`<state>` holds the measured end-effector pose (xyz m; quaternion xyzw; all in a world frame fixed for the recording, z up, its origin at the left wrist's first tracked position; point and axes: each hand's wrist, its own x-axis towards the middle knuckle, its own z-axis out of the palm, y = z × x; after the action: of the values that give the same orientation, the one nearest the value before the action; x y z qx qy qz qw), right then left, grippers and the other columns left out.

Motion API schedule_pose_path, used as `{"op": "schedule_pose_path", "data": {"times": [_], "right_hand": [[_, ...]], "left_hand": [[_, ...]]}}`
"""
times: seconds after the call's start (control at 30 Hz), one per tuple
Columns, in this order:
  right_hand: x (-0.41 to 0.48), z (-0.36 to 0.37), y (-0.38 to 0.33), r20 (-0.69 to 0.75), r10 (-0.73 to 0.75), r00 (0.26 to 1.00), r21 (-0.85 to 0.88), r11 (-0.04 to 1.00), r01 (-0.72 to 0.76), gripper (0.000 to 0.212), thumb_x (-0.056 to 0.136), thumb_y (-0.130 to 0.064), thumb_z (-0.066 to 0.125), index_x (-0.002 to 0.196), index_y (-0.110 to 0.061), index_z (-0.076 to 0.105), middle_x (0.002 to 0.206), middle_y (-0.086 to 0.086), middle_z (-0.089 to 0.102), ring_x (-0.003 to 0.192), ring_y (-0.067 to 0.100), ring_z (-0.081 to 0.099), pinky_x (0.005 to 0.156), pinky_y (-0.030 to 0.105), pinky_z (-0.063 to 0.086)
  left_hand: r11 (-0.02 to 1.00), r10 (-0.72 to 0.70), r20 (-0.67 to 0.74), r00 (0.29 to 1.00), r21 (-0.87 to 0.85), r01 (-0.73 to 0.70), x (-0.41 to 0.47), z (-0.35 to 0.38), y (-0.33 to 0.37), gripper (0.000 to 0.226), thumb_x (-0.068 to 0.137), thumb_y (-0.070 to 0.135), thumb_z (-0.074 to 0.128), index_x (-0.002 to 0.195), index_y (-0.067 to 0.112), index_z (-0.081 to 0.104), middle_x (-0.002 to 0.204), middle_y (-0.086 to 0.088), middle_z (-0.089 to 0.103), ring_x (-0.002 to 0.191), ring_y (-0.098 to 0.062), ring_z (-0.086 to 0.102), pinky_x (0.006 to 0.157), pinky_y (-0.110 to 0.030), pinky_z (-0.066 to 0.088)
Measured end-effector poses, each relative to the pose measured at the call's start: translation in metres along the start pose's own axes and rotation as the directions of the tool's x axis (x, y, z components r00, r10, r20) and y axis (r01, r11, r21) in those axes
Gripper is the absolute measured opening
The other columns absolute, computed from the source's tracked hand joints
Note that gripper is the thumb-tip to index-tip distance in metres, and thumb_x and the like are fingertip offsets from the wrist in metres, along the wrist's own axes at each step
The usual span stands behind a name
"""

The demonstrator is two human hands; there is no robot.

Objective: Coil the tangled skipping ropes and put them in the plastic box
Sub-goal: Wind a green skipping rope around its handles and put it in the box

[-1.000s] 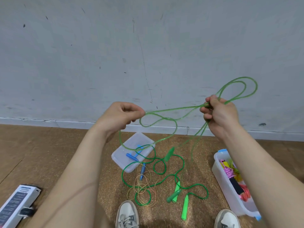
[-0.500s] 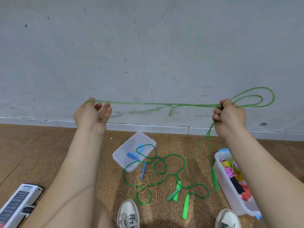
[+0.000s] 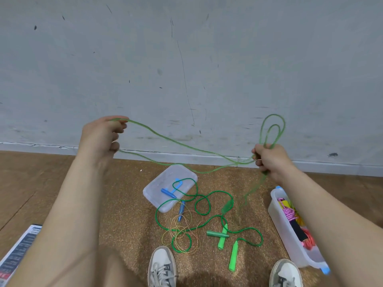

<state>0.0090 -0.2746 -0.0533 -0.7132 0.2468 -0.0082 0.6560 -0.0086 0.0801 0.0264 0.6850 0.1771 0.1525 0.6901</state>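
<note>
The green rope (image 3: pixel 186 149), taut half a second ago, now sags between the left hand (image 3: pixel 101 137) pinching it and the right hand (image 3: pixel 269 160) clenching its loops, before a scuffed grey wall (image 3: pixel 186 59), above cork flooring (image 3: pixel 128 214) holding tangled ropes (image 3: pixel 186 222) and the plastic box (image 3: pixel 288 230) at right.
</note>
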Motion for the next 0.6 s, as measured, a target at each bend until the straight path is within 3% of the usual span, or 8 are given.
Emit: {"op": "schedule_pose_path", "data": {"times": [0.1,0.17,0.23,0.3,0.37,0.43,0.53,0.6], "right_hand": [[-0.006,0.009,0.006,0.082,0.018,0.996,-0.081,0.997,-0.011,0.027,0.099,-0.014,0.050,0.072,-0.009,0.054,0.063,0.007,0.044,0.042,0.012,0.034,0.031,0.013,0.019],[-0.016,0.018,0.001,0.204,0.006,0.979,-0.096,0.995,0.014,0.025,0.098,-0.012,0.051,0.073,-0.007,0.055,0.061,0.005,0.041,0.040,0.009,0.034,0.031,0.014,0.019],[-0.029,0.026,-0.010,0.317,-0.039,0.948,-0.062,0.996,0.062,0.023,0.098,-0.011,0.052,0.075,-0.006,0.057,0.058,0.002,0.039,0.038,0.007,0.038,0.029,0.015,0.020],[-0.043,0.034,-0.022,0.400,-0.093,0.912,0.019,0.995,0.093,0.023,0.097,-0.013,0.053,0.076,-0.006,0.059,0.053,0.001,0.038,0.037,0.006,0.040,0.029,0.014,0.020],[-0.057,0.041,-0.031,0.478,-0.130,0.868,0.080,0.991,0.105,0.021,0.096,-0.015,0.055,0.078,-0.006,0.061,0.051,-0.001,0.037,0.038,0.006,0.039,0.029,0.013,0.016],[-0.066,0.047,-0.035,0.547,-0.142,0.825,0.111,0.989,0.096,0.019,0.095,-0.016,0.057,0.079,-0.006,0.063,0.050,-0.003,0.038,0.041,0.006,0.037,0.032,0.013,0.013],[-0.070,0.053,-0.037,0.581,-0.156,0.799,0.148,0.985,0.084,0.017,0.093,-0.015,0.058,0.079,-0.007,0.063,0.047,-0.003,0.041,0.038,0.007,0.033,0.031,0.013,0.016],[-0.067,0.051,-0.039,0.569,-0.147,0.809,0.148,0.986,0.075,0.016,0.092,-0.017,0.060,0.080,-0.007,0.063,0.047,-0.004,0.042,0.036,0.003,0.029,0.031,0.014,0.014]], "left_hand": [[0.988,-0.011,0.057,0.998,-0.156,0.020,-0.005,-0.001,0.007,0.035,0.068,-0.005,0.039,0.075,0.013,0.068,0.083,-0.005,0.063,0.058,-0.008,0.040,0.048,-0.020,0.023],[0.959,0.105,0.017,0.994,0.263,-0.106,-0.008,0.002,0.005,0.038,0.067,-0.002,0.040,0.074,0.020,0.070,0.081,-0.003,0.066,0.063,-0.009,0.047,0.054,-0.024,0.032],[0.622,0.145,0.082,0.986,0.768,-0.156,-0.012,0.009,0.001,0.042,0.069,0.000,0.040,0.082,0.025,0.071,0.080,-0.004,0.066,0.069,-0.019,0.055,0.061,-0.027,0.041],[0.437,0.065,0.210,0.976,0.873,-0.217,-0.015,0.018,-0.005,0.051,0.071,-0.002,0.037,0.098,0.029,0.068,0.097,-0.002,0.065,0.080,-0.027,0.059,0.068,-0.030,0.046],[0.655,0.005,0.402,0.916,0.691,-0.307,-0.022,0.037,-0.009,0.055,0.076,-0.010,0.036,0.108,0.026,0.063,0.113,0.000,0.063,0.101,-0.024,0.061,0.081,-0.027,0.047],[0.896,-0.075,0.612,0.787,0.388,-0.216,-0.044,0.061,-0.011,0.038,0.089,-0.001,0.048,0.117,0.022,0.060,0.117,0.000,0.066,0.112,-0.016,0.060,0.091,-0.023,0.042],[0.953,-0.175,0.848,0.501,0.273,-0.129,-0.078,0.094,-0.022,0.039,0.095,0.027,0.056,0.131,0.018,0.047,0.100,-0.008,0.069,0.090,-0.017,0.065,0.085,-0.030,0.046],[0.963,-0.179,0.862,0.475,0.252,-0.095,-0.082,0.101,-0.028,0.032,0.095,0.026,0.056,0.124,0.014,0.051,0.069,-0.007,0.058,0.064,-0.016,0.056,0.073,-0.031,0.047]]}}
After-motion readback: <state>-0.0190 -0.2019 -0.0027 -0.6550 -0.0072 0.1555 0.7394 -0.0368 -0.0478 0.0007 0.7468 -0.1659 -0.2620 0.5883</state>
